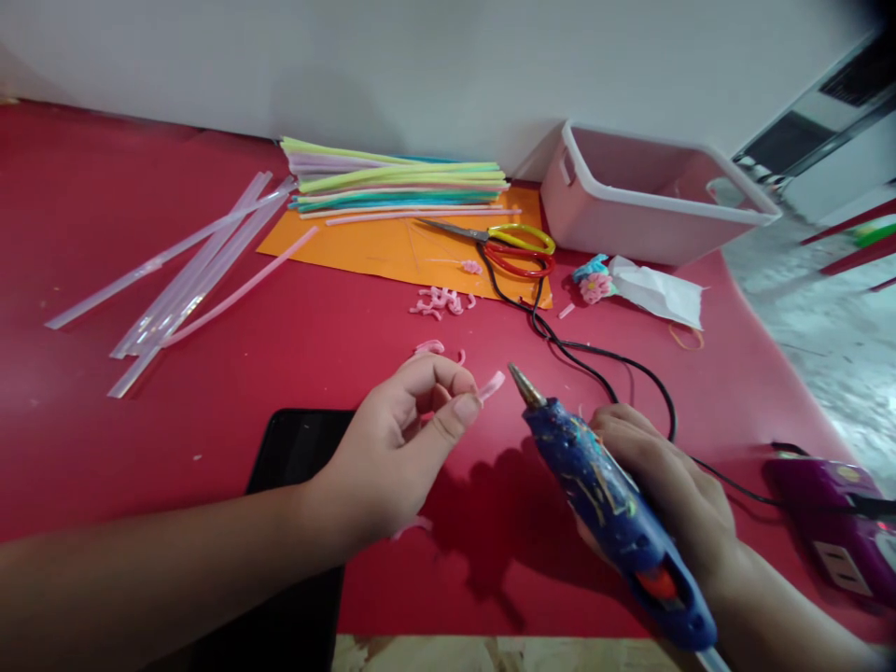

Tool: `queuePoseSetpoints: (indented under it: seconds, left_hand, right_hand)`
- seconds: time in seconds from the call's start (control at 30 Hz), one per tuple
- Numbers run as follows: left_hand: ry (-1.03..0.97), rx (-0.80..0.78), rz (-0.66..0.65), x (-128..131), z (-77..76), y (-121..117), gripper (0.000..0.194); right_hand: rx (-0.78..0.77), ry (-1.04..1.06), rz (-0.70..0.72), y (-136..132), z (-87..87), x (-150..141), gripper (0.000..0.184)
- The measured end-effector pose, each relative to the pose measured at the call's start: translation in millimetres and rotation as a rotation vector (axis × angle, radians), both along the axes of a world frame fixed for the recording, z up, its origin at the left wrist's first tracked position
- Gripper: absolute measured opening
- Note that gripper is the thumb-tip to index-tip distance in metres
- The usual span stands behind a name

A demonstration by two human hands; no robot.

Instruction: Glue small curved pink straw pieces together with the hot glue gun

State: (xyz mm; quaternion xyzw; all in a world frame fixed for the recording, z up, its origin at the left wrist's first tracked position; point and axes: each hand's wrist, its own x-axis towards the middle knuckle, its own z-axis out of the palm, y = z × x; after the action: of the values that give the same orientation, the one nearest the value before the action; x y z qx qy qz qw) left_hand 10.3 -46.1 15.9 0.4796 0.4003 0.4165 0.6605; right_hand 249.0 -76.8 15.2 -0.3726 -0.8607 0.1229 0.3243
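Between thumb and forefinger, my left hand (pixel 413 439) pinches a short piece of pink pipe cleaner (pixel 492 385), its free end pointing right. My right hand (pixel 672 495) is wrapped round a blue glue gun (pixel 609 504) with dried glue on its body. The metal nozzle (pixel 524 383) is close to the pink piece, with a small gap between them. Beyond my left hand lie more curled pink pieces (pixel 441 301) on the red table (pixel 231 448). Another pink bit (pixel 413 527) shows partly below my left wrist.
Scissors (pixel 490 241) and a pipe cleaner bundle (pixel 399 182) lie on orange paper (pixel 371 257). Clear plastic sleeves (pixel 203 271) are at left, a pink bin (pixel 644 201) at back right. A black cord (pixel 630 359) runs to a purple power strip (pixel 826 513). A black phone-like slab (pixel 294 448) lies under my left arm.
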Motion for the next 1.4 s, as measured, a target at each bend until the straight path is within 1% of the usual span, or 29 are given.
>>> queuePoseSetpoints:
  seconds: [0.1,0.37,0.57,0.7,0.8,1.07,1.13,1.27,1.33,1.4]
  left_hand:
    - [0.033,0.049,-0.001,-0.7,0.2,0.3,0.018]
    - [0.089,0.104,0.003,0.2,2.0,0.7,0.018]
    - [0.127,0.182,0.002,-1.0,-0.1,-0.1,0.017]
    - [0.142,0.245,0.013,-0.8,-1.3,-1.0,0.017]
    - [0.142,0.244,0.013,-0.3,-1.3,-1.6,0.017]
    - [0.136,0.241,0.000,-0.6,-1.4,-0.8,0.017]
    - [0.114,0.228,-0.002,-0.9,-1.0,-1.4,0.016]
    - [0.047,0.162,-0.026,-1.8,0.3,-2.7,0.016]
    - [0.027,0.140,-0.039,-2.0,0.8,-2.5,0.016]
    - [0.028,0.148,-0.036,-1.7,0.9,-1.7,0.014]
  right_hand:
    - [-0.023,-0.041,-0.045,-2.9,-1.2,2.5,0.020]
    - [-0.005,-0.008,0.048,-2.1,-4.4,4.8,0.028]
    - [0.028,-0.048,0.091,0.8,-1.9,2.8,0.022]
    - [0.044,-0.029,0.045,-1.0,-1.8,3.8,0.019]
    - [0.058,-0.020,0.011,-1.9,-3.3,4.9,0.019]
    - [0.037,-0.022,0.090,-1.0,-5.7,5.1,0.020]
    - [0.037,-0.003,0.074,-1.6,-5.9,5.3,0.019]
    - [0.089,0.012,-0.023,-2.3,-5.1,4.5,0.018]
    - [0.071,-0.023,-0.035,-2.4,-4.2,4.0,0.018]
    - [0.041,-0.030,-0.015,-2.5,-3.7,4.0,0.017]
